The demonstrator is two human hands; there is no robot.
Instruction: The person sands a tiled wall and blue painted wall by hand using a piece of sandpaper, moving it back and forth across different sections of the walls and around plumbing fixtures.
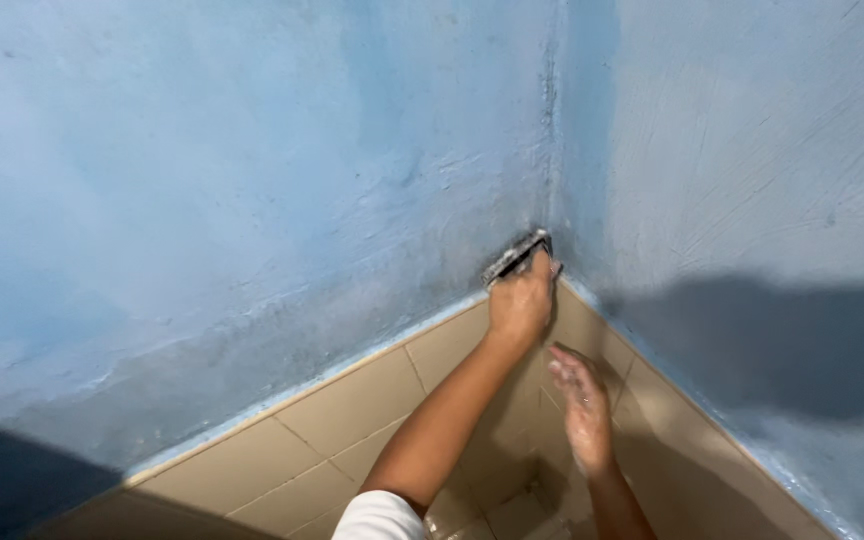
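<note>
Putty knife [517, 257] pressed flat on the blue wall [252, 180], low in the corner, just above the tan tile skirting [352, 400]. Left hand [522, 300] has its fingers wrapped around the handle. Right hand [582, 400] lower, near the tiles, fingers loosely spread, holding nothing, dusted white.

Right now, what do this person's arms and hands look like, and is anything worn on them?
Both forearms are bare. The left arm shows the edge of a white sleeve near the elbow. No gloves, watch or rings are visible. The right hand is smeared with whitish residue over palm and fingers; the left hand looks cleaner.
</note>
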